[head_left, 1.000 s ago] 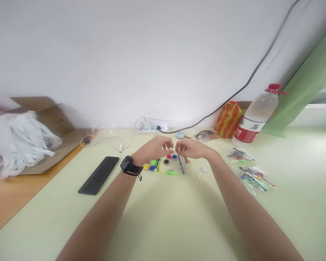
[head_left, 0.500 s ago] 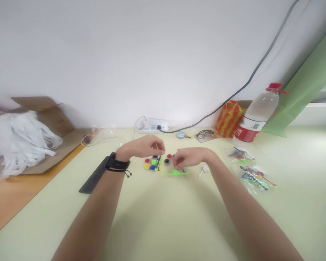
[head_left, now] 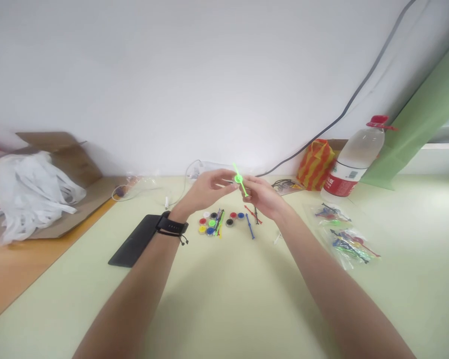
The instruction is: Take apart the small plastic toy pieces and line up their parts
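Observation:
Both my hands are raised above the pale green table (head_left: 224, 299) and meet at a small green spinner toy (head_left: 239, 179), a green disc on a thin green stick. My left hand (head_left: 205, 192), with a black watch on its wrist, pinches the disc side. My right hand (head_left: 260, 197) pinches the stick from the right. Below them lie several small coloured discs (head_left: 213, 222) and thin coloured sticks (head_left: 250, 225), loose on the table.
A black flat device (head_left: 134, 242) lies left of my left arm. Clear bags of coloured parts (head_left: 344, 234) lie at the right. A water bottle (head_left: 353, 162), a striped orange bag (head_left: 316, 164), a power strip (head_left: 209, 172) and cardboard with white plastic (head_left: 30, 192) line the back.
My right hand picked the green stick with its disc up from the table. Both hands rose and came together, now holding it in the air.

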`<state>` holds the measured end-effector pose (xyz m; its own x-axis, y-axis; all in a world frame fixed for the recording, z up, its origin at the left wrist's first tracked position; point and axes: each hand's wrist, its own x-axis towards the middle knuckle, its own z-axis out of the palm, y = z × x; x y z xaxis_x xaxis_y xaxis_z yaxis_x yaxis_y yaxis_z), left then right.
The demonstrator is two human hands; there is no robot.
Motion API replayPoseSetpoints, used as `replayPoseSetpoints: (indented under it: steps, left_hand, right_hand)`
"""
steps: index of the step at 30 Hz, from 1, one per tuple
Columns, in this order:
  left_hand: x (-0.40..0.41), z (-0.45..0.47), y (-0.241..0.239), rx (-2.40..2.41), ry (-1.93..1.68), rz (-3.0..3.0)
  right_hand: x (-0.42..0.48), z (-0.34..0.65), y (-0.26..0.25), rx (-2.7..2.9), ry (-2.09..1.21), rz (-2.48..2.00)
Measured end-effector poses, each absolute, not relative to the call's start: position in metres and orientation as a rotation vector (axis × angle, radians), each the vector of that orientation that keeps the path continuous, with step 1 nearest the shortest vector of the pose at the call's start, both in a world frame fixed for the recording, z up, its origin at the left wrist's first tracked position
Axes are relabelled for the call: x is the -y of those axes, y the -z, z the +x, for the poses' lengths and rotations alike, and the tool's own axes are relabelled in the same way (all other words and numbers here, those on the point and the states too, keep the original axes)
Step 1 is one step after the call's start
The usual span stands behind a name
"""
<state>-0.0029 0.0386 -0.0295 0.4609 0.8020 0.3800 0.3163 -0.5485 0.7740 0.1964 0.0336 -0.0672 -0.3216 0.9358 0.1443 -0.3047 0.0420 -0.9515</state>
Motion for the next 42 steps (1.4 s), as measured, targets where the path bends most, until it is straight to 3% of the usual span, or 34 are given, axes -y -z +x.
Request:
replayPoseSetpoints:
  steps: [10, 23, 27, 31, 42]
  left_hand:
    - [-0.037, 0.009, 0.041, -0.861, -1.284, 2.047]
    - [-0.034, 0.005, 0.040, -0.881, -1.039, 2.224]
    - [-0.035, 0.006, 0.046, -0.876, -0.978, 2.245]
    - [-0.036, 0.006, 0.053, -0.890, -0.827, 2.289]
    - [-0.041, 0.012, 0.084, -0.941, -0.185, 2.352]
  right_hand:
    - [-0.031, 0.186, 0.071, 1.283, -1.434, -0.814]
    - [-0.031, 0.199, 0.068, 1.478, -1.437, -0.754]
    - [-0.033, 0.202, 0.073, 1.716, -1.211, -0.969]
    - [-0.038, 0.209, 0.084, 2.006, -0.890, -1.372]
    - [-0.044, 0.296, 0.074, 2.374, -0.952, -1.670]
